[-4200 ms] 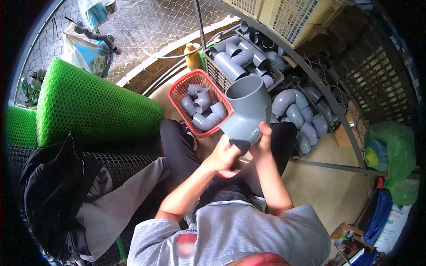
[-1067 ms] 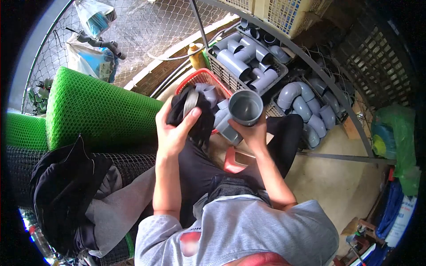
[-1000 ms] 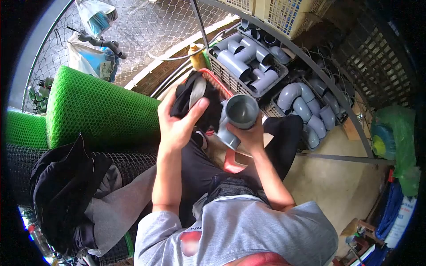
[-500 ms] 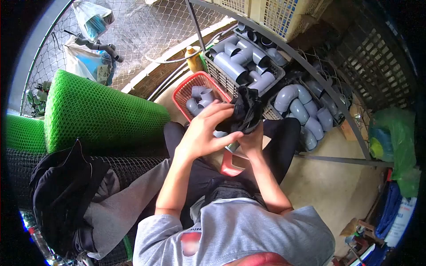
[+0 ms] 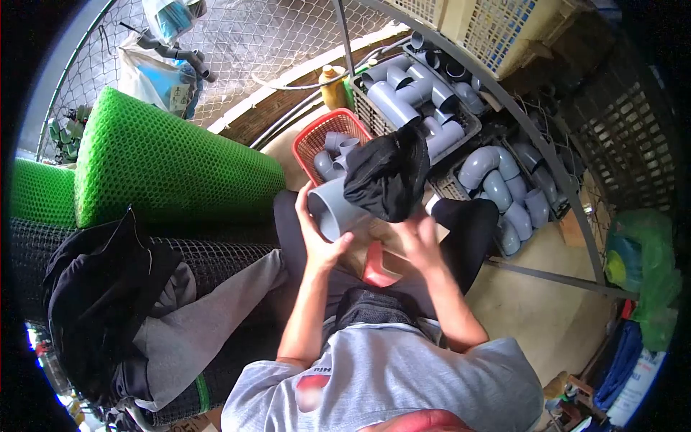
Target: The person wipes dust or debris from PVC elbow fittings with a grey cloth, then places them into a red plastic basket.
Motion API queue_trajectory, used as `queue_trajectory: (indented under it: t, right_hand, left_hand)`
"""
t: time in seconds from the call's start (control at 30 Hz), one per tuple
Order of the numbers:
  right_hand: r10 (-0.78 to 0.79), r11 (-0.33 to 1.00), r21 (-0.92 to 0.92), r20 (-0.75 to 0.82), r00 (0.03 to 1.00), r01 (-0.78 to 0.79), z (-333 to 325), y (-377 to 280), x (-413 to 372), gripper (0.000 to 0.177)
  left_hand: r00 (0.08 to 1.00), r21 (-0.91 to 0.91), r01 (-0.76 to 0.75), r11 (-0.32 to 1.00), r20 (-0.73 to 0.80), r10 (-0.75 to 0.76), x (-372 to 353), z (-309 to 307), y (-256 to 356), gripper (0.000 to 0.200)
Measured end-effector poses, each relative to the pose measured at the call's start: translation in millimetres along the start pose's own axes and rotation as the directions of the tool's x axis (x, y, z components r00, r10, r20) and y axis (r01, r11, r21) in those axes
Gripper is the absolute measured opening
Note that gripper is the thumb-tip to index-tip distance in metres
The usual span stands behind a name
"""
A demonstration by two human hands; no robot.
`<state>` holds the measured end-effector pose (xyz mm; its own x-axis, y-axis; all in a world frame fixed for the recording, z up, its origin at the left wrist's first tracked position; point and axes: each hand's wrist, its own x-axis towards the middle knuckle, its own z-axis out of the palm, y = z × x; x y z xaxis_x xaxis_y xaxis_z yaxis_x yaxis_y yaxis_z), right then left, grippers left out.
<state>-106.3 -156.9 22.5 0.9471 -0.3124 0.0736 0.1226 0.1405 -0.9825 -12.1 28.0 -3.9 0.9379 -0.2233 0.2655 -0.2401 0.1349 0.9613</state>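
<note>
My left hand is wrapped round a wide grey pipe fitting, whose round opening faces down and left toward me. A bundled black cloth is at the fitting's right side and hides part of it. Just below the cloth, my right hand is blurred by motion, and whether its fingers hold anything is unclear. Under both hands, a red and white object lies between my legs.
A red basket of grey fittings stands ahead, beside a dark crate of grey pipe pieces. More grey elbows are at the right. Green mesh rolls lie left. A metal frame bar crosses the right side.
My left hand has turned and lowered, and the grey fitting's opening now shows. The black cloth has spread and dropped slightly. My right hand has come out from behind it, lower.
</note>
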Motion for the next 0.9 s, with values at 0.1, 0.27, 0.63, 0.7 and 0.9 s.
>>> queue_trajectory:
  t: [0.1,0.27,0.63,0.7,0.9]
  right_hand:
    - [-0.505,0.811,-0.474,-0.273,0.819,0.342,-29.4,-16.0,5.1,0.05]
    - [-0.498,0.159,-0.574,0.656,0.568,0.803,-37.1,-104.1,39.6,0.058]
    - [-0.144,0.271,-0.386,0.89,0.433,0.882,-21.9,-66.3,38.6,0.064]
    - [-0.238,0.343,-0.392,0.843,0.483,0.854,-1.6,-60.7,32.4,0.059]
    - [0.301,0.842,-0.517,0.683,0.666,0.15,32.0,-54.3,3.0,0.093]
  left_hand:
    - [0.999,-0.011,-0.035,0.999,0.023,0.035,19.5,-16.9,10.2,0.123]
    - [0.983,-0.015,-0.108,0.994,0.15,0.109,36.6,-20.4,27.6,0.12]
    - [0.94,-0.234,-0.076,0.969,0.309,0.148,87.0,-2.3,80.1,0.112]
    - [0.973,-0.332,0.0,0.943,0.219,0.077,86.3,7.6,76.3,0.107]
    - [0.989,-0.344,-0.07,0.937,0.097,0.11,75.6,6.3,48.2,0.103]
